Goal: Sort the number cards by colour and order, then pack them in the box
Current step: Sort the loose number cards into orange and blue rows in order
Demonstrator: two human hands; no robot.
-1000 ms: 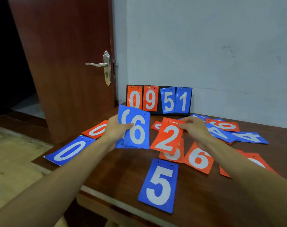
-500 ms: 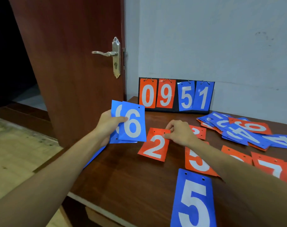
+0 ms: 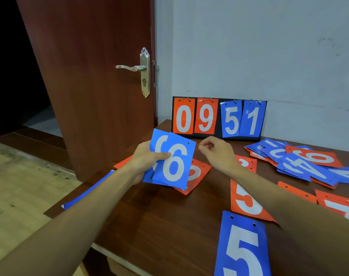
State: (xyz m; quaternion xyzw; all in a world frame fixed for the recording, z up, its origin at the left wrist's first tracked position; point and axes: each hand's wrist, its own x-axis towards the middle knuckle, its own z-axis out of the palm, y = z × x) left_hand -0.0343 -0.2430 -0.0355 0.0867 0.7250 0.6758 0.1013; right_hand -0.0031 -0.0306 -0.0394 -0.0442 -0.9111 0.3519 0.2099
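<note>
My left hand (image 3: pixel 147 158) grips a small stack of blue number cards (image 3: pixel 172 162) with a white 6 on top, held above the wooden table (image 3: pixel 159 226). My right hand (image 3: pixel 217 152) hovers just right of the stack, fingers loosely curled, holding nothing. An orange card (image 3: pixel 197 174) lies flat on the table, mostly hidden under the blue stack. An orange 3 card (image 3: pixel 245 200) and a blue 5 card (image 3: pixel 243 248) lie in front of my right forearm. A heap of blue and orange cards (image 3: pixel 301 160) sits at the right.
A black flip scoreboard (image 3: pixel 219 118) showing 0 9 5 1 leans against the grey wall. A brown door (image 3: pixel 94 76) with a metal handle stands open at the left. A blue card (image 3: pixel 86 192) lies at the table's left edge. More orange cards (image 3: pixel 341 206) lie at the right.
My right hand set the orange 2 card down on the table and let go, then lifted away empty. The blue stack in my left hand now covers that card.
</note>
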